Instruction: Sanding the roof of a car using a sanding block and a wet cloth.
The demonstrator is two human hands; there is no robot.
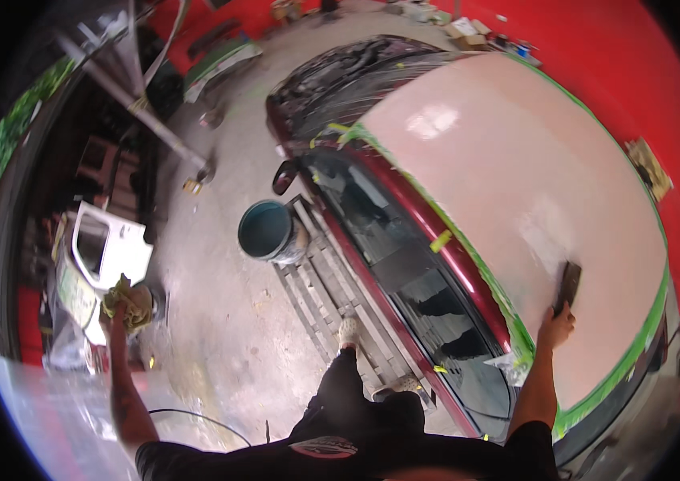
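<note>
My right hand (558,324) grips the near end of a dark, long sanding block (569,284), which rests on the car roof (500,160). The roof has a dull pale pink coat, with a shiny wet-looking patch beside the block. Green masking tape (476,264) runs along its edges. Out to the left, away from the car, my left hand (115,313) is closed around a crumpled yellow-green cloth (138,307). The fingers of this hand are partly hidden by the cloth.
I stand on a slatted wooden platform (321,284) alongside the dark red car (456,264). A bucket (266,230) of dark liquid sits at its far end. A side mirror (284,177) sticks out nearby. A white door panel (119,248) and a metal post (155,124) are at left.
</note>
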